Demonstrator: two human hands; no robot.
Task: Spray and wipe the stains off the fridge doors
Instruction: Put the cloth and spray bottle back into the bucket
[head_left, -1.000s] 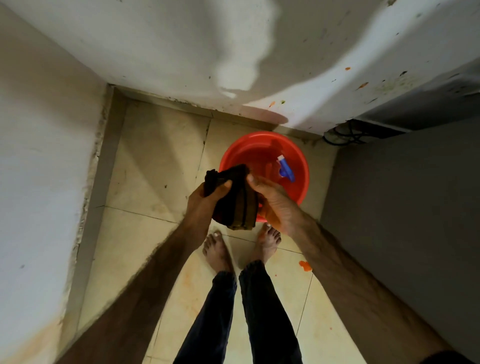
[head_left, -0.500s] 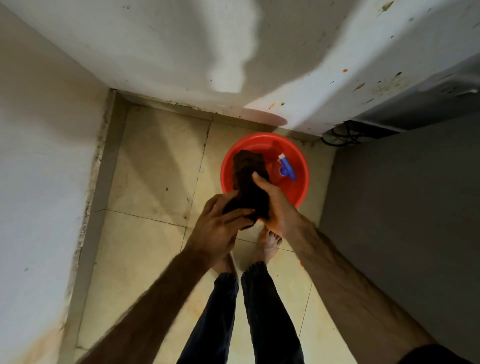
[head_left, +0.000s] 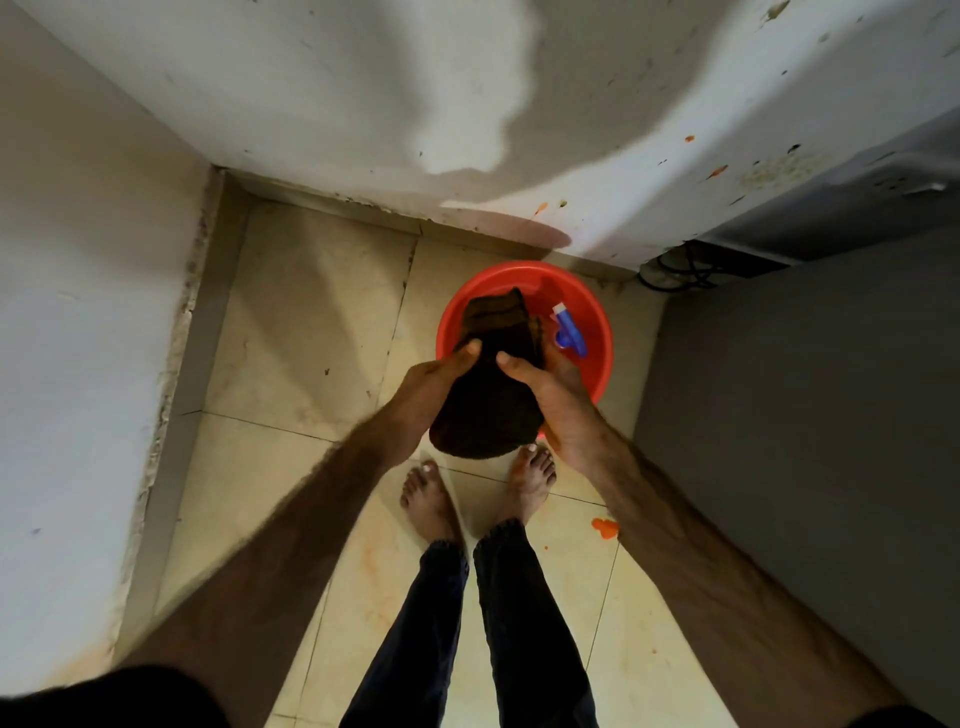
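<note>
Left hand (head_left: 431, 382) shifted beside right hand (head_left: 553, 395); cloth (head_left: 488, 400) spread.

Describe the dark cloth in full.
The cloth is dark brown, soft fabric with faint stripes at its upper end, bunched and folded lengthwise. The left hand and right hand grip its sides, thumbs on top, holding it in the air over the near rim of the red basin.

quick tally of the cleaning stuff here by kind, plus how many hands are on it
Cloth: 1, dark, held by the left hand and right hand
Basin: 1, red, on the floor
Spray bottle: 1, blue, lying in the basin
Hands: 2
Total: 3 cleaning things, 2 hands
</note>
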